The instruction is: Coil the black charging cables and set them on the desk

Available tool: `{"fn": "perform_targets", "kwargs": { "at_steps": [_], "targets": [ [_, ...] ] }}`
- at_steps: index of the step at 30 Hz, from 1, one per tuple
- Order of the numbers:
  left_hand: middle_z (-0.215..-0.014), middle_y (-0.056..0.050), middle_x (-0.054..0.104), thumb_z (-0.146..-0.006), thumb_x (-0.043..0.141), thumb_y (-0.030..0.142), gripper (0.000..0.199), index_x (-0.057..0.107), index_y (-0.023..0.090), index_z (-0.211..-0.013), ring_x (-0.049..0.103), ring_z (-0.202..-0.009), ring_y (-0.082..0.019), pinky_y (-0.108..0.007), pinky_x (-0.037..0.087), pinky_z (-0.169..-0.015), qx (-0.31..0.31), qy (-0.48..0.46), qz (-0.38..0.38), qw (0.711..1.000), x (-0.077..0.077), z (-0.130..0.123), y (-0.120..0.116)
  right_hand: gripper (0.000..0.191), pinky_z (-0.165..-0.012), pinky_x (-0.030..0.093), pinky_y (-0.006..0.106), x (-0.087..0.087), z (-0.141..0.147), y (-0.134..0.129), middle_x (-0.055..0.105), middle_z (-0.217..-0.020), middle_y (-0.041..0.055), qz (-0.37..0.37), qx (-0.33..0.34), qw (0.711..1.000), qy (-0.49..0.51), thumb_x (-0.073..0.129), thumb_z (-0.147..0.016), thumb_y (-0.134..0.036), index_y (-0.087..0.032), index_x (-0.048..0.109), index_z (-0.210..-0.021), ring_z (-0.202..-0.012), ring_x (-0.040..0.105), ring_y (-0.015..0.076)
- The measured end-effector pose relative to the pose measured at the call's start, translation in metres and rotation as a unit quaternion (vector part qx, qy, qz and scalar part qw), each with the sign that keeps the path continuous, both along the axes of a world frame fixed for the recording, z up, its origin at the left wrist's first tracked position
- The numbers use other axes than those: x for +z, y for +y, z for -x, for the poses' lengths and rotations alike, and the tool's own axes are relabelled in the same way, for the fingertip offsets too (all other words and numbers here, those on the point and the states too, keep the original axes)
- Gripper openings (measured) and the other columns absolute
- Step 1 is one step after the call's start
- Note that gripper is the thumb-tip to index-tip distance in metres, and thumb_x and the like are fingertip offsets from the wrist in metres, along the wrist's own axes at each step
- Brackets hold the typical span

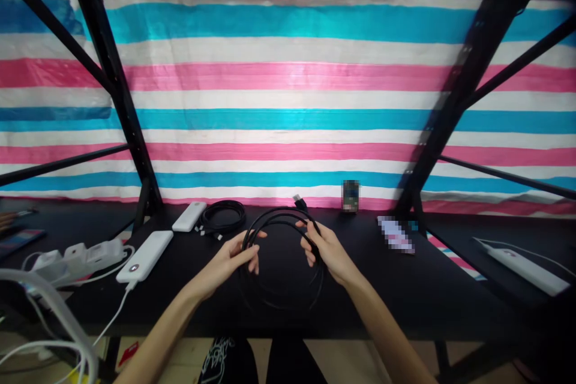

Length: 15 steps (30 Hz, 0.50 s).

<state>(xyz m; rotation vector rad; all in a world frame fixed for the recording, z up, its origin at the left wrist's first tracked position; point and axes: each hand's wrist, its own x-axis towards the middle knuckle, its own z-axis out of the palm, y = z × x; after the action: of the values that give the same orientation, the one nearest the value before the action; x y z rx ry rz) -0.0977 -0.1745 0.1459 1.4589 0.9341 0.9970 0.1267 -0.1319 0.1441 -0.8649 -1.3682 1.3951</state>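
A black cable [279, 211] is looped into a loose coil between my two hands, over the black tabletop. My left hand [239, 254] closes its thumb and fingers around the coil's left side. On the opposite side my right hand [327, 250] grips the loops, fingers curled inward. One end of the cable, a black plug with a metal tip [299, 201], sticks up behind the top of the coil. The lower loops blend into the dark surface, so their exact course is hard to make out.
Left of the coil lie a second coiled black cable [223, 216], a small white power bank [189, 216] and a larger one [144, 256] with a cord plugged in. A white power strip [78, 258] sits farther left. Shelf posts [443, 114] frame both sides, before a striped sheet [288, 78].
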Motion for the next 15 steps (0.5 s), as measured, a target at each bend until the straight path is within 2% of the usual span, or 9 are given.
{"fn": "perform_targets", "kwargs": {
  "at_steps": [2,4,7,9,12,15],
  "targets": [
    [-0.073,0.0,0.058,-0.082,0.054,0.043,0.037,0.051,0.019,-0.111,0.056,-0.071,-0.013,-0.024,0.04,-0.073,0.0,-0.037,0.011,0.999,-0.016,-0.002,0.008,0.05,-0.037,0.033,0.017,-0.014,0.003,0.012,0.04,-0.052,-0.0099,0.046,-0.031,0.996,0.076,0.061,-0.073,-0.059,-0.017,0.053,-0.098,-0.037,0.034,0.0039],
    [-0.087,-0.003,0.061,-0.082,0.054,0.042,0.038,0.05,0.018,-0.111,0.057,-0.077,-0.014,-0.024,0.041,-0.073,0.026,-0.072,0.028,0.997,-0.034,-0.007,0.014,0.053,-0.037,0.029,0.016,-0.028,0.004,0.023,0.039,-0.053,-0.0104,0.091,-0.075,0.981,0.156,0.069,-0.066,-0.058,-0.017,0.053,-0.097,-0.039,0.032,0.0028],
    [-0.088,-0.005,0.061,-0.083,0.053,0.044,0.04,0.048,0.017,-0.111,0.058,-0.081,-0.015,-0.023,0.041,-0.074,0.067,-0.139,0.056,0.986,-0.055,-0.015,0.025,0.057,-0.038,0.029,0.016,-0.045,0.007,0.037,0.039,-0.052,-0.0102,0.132,-0.109,0.96,0.223,0.077,-0.058,-0.054,-0.018,0.054,-0.096,-0.04,0.032,0.0027],
    [-0.089,-0.005,0.061,-0.082,0.053,0.046,0.043,0.047,0.016,-0.112,0.06,-0.082,-0.016,-0.023,0.041,-0.073,0.084,-0.182,0.071,0.977,-0.064,-0.02,0.035,0.059,-0.038,0.028,0.016,-0.054,0.011,0.044,0.038,-0.05,-0.0109,0.145,-0.107,0.959,0.22,0.077,-0.057,-0.054,-0.018,0.053,-0.097,-0.04,0.031,0.0032],
    [-0.091,-0.005,0.061,-0.082,0.052,0.049,0.043,0.046,0.017,-0.11,0.062,-0.08,-0.017,-0.023,0.04,-0.069,0.112,-0.202,0.074,0.97,-0.069,-0.028,0.054,0.06,-0.037,0.028,0.017,-0.071,0.023,0.057,0.034,-0.043,-0.0135,0.137,-0.101,0.971,0.165,0.077,-0.059,-0.049,-0.017,0.052,-0.102,-0.037,0.029,0.0039],
    [-0.06,0.001,0.056,-0.084,0.045,0.054,0.037,0.045,0.018,-0.093,0.063,-0.074,-0.019,-0.025,0.041,-0.073,0.14,-0.211,0.055,0.966,-0.073,-0.037,0.079,0.055,-0.037,0.03,0.018,-0.09,0.038,0.078,0.033,-0.038,-0.015,0.121,-0.123,0.977,0.126,0.076,-0.059,-0.041,-0.016,0.052,-0.102,-0.033,0.03,0.0049]
  ]
}}
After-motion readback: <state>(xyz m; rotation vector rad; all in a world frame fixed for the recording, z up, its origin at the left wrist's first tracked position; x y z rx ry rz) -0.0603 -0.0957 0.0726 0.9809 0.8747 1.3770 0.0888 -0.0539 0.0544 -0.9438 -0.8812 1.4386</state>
